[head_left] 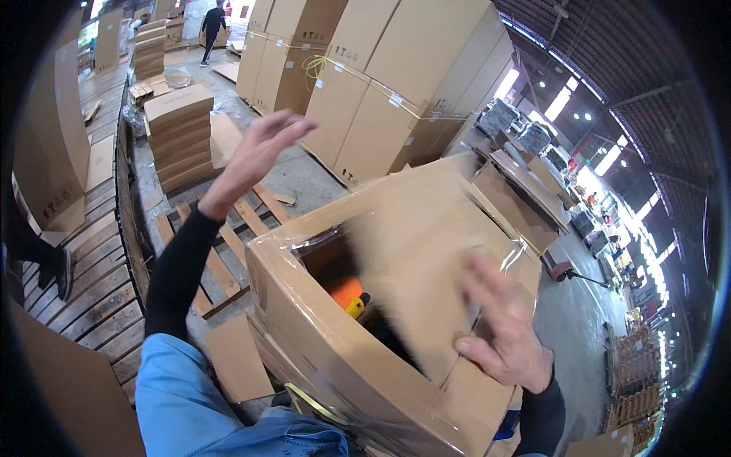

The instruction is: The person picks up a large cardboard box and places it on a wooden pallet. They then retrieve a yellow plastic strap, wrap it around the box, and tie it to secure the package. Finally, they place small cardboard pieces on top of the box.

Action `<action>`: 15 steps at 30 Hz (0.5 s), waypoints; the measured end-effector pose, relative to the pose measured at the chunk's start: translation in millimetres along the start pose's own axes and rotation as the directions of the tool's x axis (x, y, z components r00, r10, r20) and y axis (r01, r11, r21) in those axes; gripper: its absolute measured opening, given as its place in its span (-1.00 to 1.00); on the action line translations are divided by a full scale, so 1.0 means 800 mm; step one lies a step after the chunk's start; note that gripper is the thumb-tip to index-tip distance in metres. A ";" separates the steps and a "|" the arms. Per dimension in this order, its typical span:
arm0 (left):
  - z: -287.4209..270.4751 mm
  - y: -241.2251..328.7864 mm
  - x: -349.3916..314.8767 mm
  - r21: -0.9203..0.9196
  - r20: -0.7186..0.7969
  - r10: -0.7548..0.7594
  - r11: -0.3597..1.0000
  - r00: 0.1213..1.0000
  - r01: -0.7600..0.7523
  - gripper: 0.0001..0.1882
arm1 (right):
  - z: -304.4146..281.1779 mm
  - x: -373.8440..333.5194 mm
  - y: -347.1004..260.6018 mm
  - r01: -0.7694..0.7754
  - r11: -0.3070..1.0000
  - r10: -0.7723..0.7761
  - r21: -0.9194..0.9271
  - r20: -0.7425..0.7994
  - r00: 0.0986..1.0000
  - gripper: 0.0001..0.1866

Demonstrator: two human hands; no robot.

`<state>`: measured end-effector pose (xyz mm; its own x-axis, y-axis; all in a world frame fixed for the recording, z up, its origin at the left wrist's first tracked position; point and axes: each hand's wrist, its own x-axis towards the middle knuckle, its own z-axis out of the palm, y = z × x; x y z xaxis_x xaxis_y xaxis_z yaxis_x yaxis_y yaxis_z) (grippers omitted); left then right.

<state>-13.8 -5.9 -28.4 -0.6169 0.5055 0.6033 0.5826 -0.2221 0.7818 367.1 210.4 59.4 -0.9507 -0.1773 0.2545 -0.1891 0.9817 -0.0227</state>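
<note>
A large tan cardboard box (350,327) with clear tape along its edges stands right in front of me. Through an opening in its top, a yellow and black object (358,305) shows beside something orange (345,291); their kinds are unclear. A cardboard flap (415,259), smeared by motion, covers part of this opening. My right hand (502,327) rests over the flap's right side with thumb and fingers apart, the fingers blurred. Raised beyond the box's far left corner, my left hand (266,141) is empty, its fingers stretched out.
Tall strapped cartons (403,84) stand beyond the box. On the left are a wooden pallet (217,263), a stack of flat cartons (179,137) and slatted wooden decking (95,305). Another person's foot (61,270) shows at far left; a person (214,30) walks in the back. A pallet jack (567,272) is at right.
</note>
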 end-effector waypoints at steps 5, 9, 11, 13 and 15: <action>-0.030 -0.219 -0.108 -0.387 -0.326 -0.367 0.893 0.871 0.231 -0.62 | 0.011 0.043 -0.007 0.093 0.992 -0.106 0.090 0.159 0.982 -0.34; -0.021 -0.381 -0.265 -0.267 -0.509 -0.544 0.837 0.667 0.478 -0.68 | 0.007 0.044 -0.005 0.114 0.988 -0.126 0.103 0.118 0.985 -0.36; -0.018 -0.431 -0.337 -0.220 -0.551 -0.620 0.753 0.558 0.620 -0.68 | -0.006 0.037 0.000 0.086 0.993 -0.093 0.080 0.097 0.991 -0.36; -0.007 -0.465 -0.380 -0.168 -0.575 -0.654 0.682 0.491 0.712 -0.69 | -0.023 0.027 0.016 -0.004 0.999 0.002 0.043 0.041 0.999 -0.34; 0.012 -0.478 -0.390 -0.103 -0.585 -0.647 0.657 0.489 0.747 -0.70 | -0.032 -0.035 0.026 -0.052 0.998 0.057 0.043 -0.125 0.990 -0.37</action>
<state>-38.9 -70.8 -517.4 -0.9882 -0.0969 -0.1183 -0.1317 0.1459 0.9805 396.3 238.0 76.3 -0.9216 -0.1111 0.3720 -0.1500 0.9856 -0.0774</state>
